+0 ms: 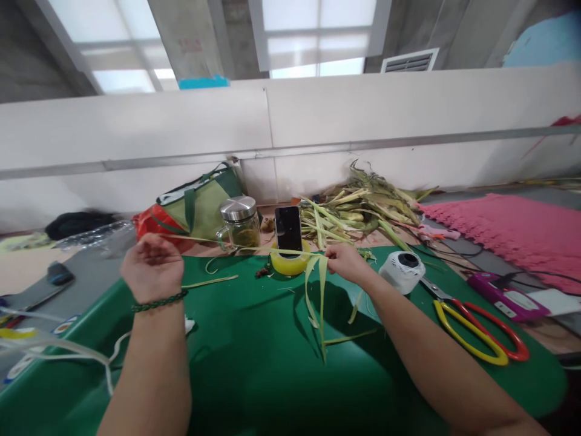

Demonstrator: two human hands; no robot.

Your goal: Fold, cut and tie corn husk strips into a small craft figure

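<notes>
My left hand [152,266], with a dark bead bracelet at the wrist, is closed on one end of a thin pale green leaf strip [254,250] stretched taut across to my right hand [345,261]. My right hand pinches the other end, where several leaf strands [318,290] hang down over the green mat [254,357]. Both hands hover above the mat. A loose strip [213,281] lies on the mat between them.
Behind the hands stand a phone [288,229] propped in a yellow tape roll [290,262], a glass jar [239,224], a green bag [200,203] and a pile of leaves [363,209]. Scissors [476,330], a white tape roll [402,270] and a pink cloth [512,227] lie right.
</notes>
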